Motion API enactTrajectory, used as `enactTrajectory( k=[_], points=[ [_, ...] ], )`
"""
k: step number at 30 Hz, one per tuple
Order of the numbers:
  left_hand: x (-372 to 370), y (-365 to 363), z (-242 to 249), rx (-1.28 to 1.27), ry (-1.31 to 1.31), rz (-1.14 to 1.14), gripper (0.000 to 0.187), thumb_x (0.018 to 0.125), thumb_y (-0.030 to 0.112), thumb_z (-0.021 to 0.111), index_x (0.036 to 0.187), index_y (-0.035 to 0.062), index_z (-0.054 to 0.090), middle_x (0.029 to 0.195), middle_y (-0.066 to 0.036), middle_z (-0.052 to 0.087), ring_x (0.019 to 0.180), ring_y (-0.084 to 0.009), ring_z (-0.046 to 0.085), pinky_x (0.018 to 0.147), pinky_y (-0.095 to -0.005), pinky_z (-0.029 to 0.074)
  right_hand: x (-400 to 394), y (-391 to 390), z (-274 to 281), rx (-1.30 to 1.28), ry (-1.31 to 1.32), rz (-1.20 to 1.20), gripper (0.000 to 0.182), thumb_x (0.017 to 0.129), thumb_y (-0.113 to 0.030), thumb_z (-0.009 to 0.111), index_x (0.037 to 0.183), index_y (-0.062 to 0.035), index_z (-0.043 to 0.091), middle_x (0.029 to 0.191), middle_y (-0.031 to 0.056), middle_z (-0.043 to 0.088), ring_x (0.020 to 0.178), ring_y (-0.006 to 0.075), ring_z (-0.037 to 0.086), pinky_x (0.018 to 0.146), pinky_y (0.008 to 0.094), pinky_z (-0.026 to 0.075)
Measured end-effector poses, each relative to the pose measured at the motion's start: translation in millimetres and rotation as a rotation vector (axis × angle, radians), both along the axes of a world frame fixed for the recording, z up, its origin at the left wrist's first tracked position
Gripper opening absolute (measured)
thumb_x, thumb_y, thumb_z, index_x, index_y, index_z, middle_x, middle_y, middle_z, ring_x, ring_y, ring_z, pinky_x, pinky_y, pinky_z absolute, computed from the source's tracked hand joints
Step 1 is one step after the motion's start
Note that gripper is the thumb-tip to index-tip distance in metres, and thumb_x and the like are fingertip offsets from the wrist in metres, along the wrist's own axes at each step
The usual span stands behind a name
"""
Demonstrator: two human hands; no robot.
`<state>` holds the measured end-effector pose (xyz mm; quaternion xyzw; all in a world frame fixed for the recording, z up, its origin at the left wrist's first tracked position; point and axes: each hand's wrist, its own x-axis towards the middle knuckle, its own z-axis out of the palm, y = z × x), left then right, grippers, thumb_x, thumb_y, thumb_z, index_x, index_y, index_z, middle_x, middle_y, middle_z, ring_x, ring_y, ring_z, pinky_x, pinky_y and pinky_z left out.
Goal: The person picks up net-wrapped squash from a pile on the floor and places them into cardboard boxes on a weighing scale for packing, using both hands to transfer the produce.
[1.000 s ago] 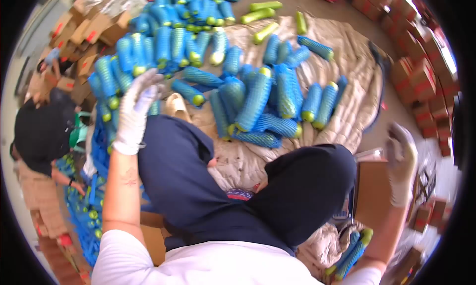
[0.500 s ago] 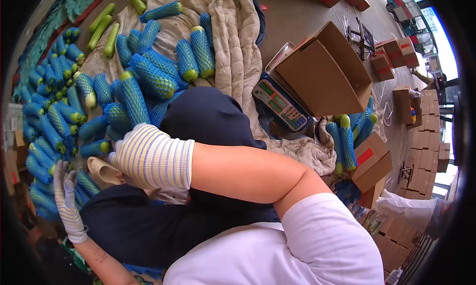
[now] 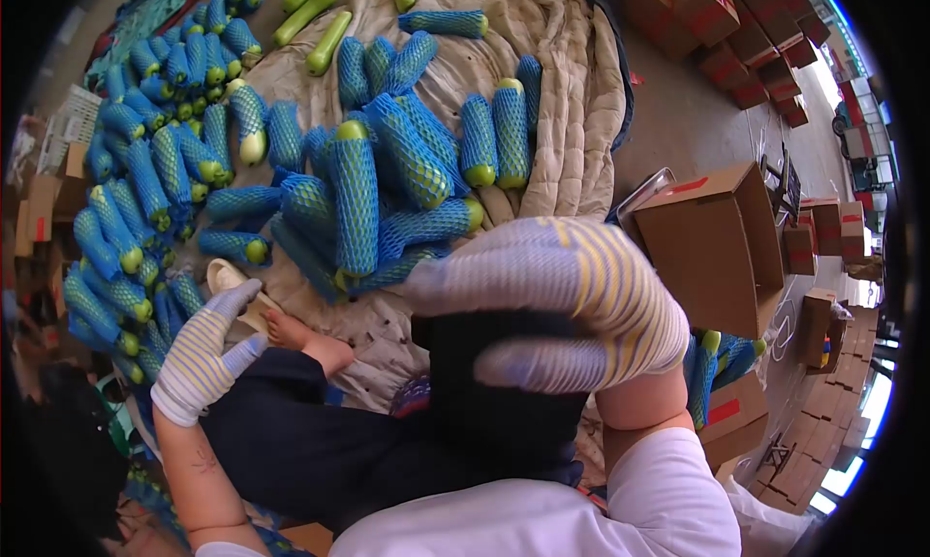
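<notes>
Both hands wear striped knit gloves. My right hand (image 3: pixel 581 300) is raised over my dark-trousered knee, thumb and fingers apart, with nothing between them. To the left, my left hand (image 3: pixel 205 354) hovers near a pale slipper (image 3: pixel 228 278), its fingers spread and empty. Beyond my hands lies a heap of long green gourds in blue foam nets, one netted gourd (image 3: pixel 355 199) standing out in the middle. Along the left side is a larger pile of netted gourds (image 3: pixel 167 174). A bare gourd (image 3: pixel 328 44) lies on the cloth at the far side, with others beside it.
A quilted beige cloth (image 3: pixel 557 82) covers the floor beneath the gourds. At the right stands an open cardboard box (image 3: pixel 712 247). More netted gourds (image 3: pixel 712 363) lie near another box (image 3: pixel 736 412). Stacked cartons (image 3: pixel 702 15) line the back and right. A bare foot (image 3: pixel 310 342) rests near the slipper.
My right hand has swung right, away from the gourd heap, and opened toward the camera. My left hand has shifted slightly right and up. The head view has turned, so the scale is now mostly hidden.
</notes>
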<state>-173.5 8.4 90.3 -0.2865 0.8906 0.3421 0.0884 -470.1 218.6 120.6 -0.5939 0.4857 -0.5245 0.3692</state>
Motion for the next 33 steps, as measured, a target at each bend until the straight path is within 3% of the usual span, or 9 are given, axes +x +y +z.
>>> enactTrajectory(
  k=[3,9,15,18,19,21,25,29,33],
  points=[
    [-6,-7,-3,0.0,-0.105,-0.038,0.059,0.082,0.03,0.066,0.13,0.0023,0.048,0.123,-0.021,0.055,0.118,-0.0357,0.051,0.101,-0.0397,0.039,-61,-13,-54,0.227,-0.467,-0.482,0.04,0.086,-0.012,0.064,0.123,0.0019,0.055,0.103,0.0129,0.066,0.097,0.0153,0.062,0.085,0.026,0.048],
    [-35,-18,-1,0.024,-0.05,-0.057,0.059,0.08,0.031,0.068,0.129,0.0031,0.05,0.118,-0.021,0.058,0.112,-0.0375,0.054,0.097,-0.0409,0.041,-91,-57,-277,0.623,0.143,-0.576,0.06,0.079,-0.03,0.072,0.126,0.0004,0.05,0.111,0.0195,0.062,0.103,0.032,0.061,0.091,0.0355,0.046],
    [-57,-26,1,-0.007,-0.059,-0.065,0.059,0.079,0.031,0.069,0.128,0.0026,0.051,0.112,-0.019,0.06,0.105,-0.0374,0.056,0.093,-0.0419,0.043,-38,-152,-262,0.856,0.751,-0.413,0.105,0.064,-0.041,0.08,0.142,0.0011,0.025,0.13,0.0276,0.046,0.119,0.0385,0.049,0.098,0.0414,0.042],
    [-63,-31,2,0.005,-0.039,-0.137,0.06,0.079,0.033,0.069,0.127,0.0018,0.051,0.112,-0.019,0.06,0.104,-0.037,0.057,0.093,-0.0419,0.043,-61,-157,-282,0.762,0.563,-0.453,0.098,0.065,-0.033,0.078,0.14,0.005,0.027,0.122,0.027,0.052,0.111,0.033,0.056,0.092,0.0381,0.047],
    [-62,-32,3,0.012,-0.036,-0.136,0.06,0.079,0.033,0.069,0.127,0.0018,0.051,0.112,-0.019,0.06,0.104,-0.037,0.057,0.093,-0.0419,0.043,-81,-154,-290,0.796,0.035,-0.337,0.097,0.065,-0.029,0.076,0.141,0.0052,0.027,0.118,0.0221,0.057,0.105,0.0273,0.059,0.091,0.0356,0.048],
    [-64,-35,6,0.035,-0.045,-0.15,0.061,0.078,0.034,0.069,0.127,0.0016,0.051,0.113,-0.019,0.059,0.104,-0.0378,0.056,0.094,-0.0417,0.042,-100,-122,-255,0.719,-0.694,-0.238,0.095,0.065,-0.027,0.075,0.141,0.005,0.028,0.117,0.0168,0.058,0.1,0.0222,0.06,0.09,0.0329,0.047],
    [-65,-33,15,0.058,-0.014,-0.162,0.062,0.078,0.035,0.068,0.127,-0.0005,0.05,0.117,-0.023,0.057,0.109,-0.0397,0.054,0.096,-0.0419,0.041,-124,2,-183,0.34,-1.005,-0.387,0.099,0.062,-0.041,0.082,0.137,0.004,0.034,0.12,0.0166,0.055,0.104,0.0262,0.059,0.09,0.038,0.05],
    [-64,-19,18,0.025,-0.031,-0.208,0.067,0.08,0.04,0.065,0.129,-0.0025,0.048,0.12,-0.022,0.056,0.112,-0.0396,0.052,0.099,-0.0416,0.039,-158,144,-60,0.316,-0.781,-0.679,0.102,0.059,-0.046,0.084,0.134,0.0046,0.037,0.121,0.0167,0.055,0.101,0.0288,0.061,0.085,0.0404,0.055],
    [-61,-9,3,0.059,0.02,-0.183,0.068,0.081,0.041,0.064,0.13,-0.0035,0.047,0.12,-0.022,0.055,0.112,-0.0374,0.053,0.099,-0.0405,0.039,-211,275,5,0.5,-0.286,-1.095,0.066,0.072,-0.024,0.072,0.128,-0.0011,0.047,0.102,0.0088,0.063,0.089,0.0198,0.064,0.079,0.0328,0.054]
  ],
)
